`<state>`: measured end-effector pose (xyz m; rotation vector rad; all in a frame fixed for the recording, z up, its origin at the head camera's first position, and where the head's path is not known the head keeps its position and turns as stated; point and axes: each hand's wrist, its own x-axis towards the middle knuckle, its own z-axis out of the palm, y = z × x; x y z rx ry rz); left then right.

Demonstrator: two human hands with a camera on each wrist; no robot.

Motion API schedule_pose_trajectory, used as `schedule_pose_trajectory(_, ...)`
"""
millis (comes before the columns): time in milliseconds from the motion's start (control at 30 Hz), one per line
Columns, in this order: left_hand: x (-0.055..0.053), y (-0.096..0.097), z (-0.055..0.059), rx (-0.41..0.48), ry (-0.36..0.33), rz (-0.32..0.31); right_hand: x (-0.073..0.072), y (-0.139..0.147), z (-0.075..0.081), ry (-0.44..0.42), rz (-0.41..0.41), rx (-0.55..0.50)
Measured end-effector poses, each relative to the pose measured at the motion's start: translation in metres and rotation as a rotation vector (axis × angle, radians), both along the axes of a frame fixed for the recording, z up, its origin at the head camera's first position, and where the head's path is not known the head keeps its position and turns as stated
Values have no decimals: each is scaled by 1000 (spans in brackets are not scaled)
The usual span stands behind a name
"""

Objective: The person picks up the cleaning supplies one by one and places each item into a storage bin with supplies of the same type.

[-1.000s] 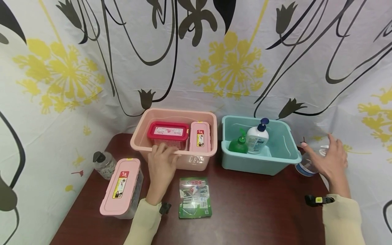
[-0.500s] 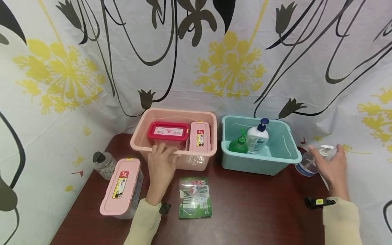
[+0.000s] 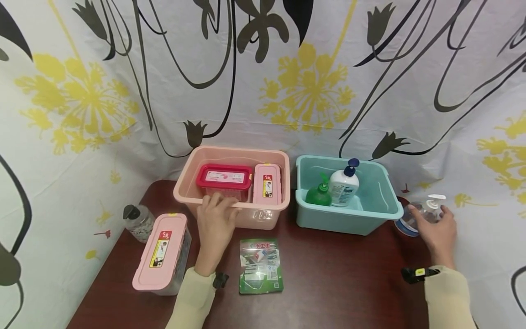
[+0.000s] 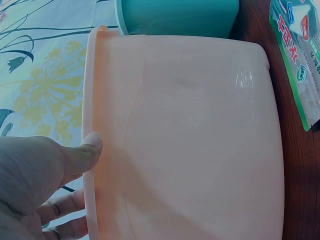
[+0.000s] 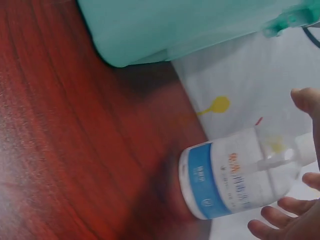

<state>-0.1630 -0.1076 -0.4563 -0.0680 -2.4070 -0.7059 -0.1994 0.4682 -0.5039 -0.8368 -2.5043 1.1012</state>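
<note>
Clear btl (image 5: 244, 172): txt (image 5: 237, 167) R-wristcam only; R hand (image 3: 438, 234) fingers apart, L hand (image 3: 215, 230) clamps pink bin (image 3: 258, 220).

A pale cream-yellow left sleeve (image 3: 191, 299) is worn, seen over the desk (image 3: 337, 274), inward from its left edge; a matching right sleeve (image 3: 447, 297) is seen by its right edge. A black left-wrist device (image 3: 220, 280) and a black right-wrist device (image 3: 411, 275), the latter marked with a bright yellow patch (image 3: 420, 272), are worn at the cuffs. The left hand (image 3: 215, 230) and right hand (image 3: 439, 233) are bare.

Upright clear, blue-banded pump bottle (image 5: 232, 172) right of peach bin (image 3: 258, 218)
</note>
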Motion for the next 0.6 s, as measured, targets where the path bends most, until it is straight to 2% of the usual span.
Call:
schedule_pose_trajectory(367,0,0,-1,3,-2,-1,-6,-7,-23,62,-73,65)
schedule_pose_trajectory(600,-1,0,0,12,-27,-2,-8,-7,-27,115,-111,67)
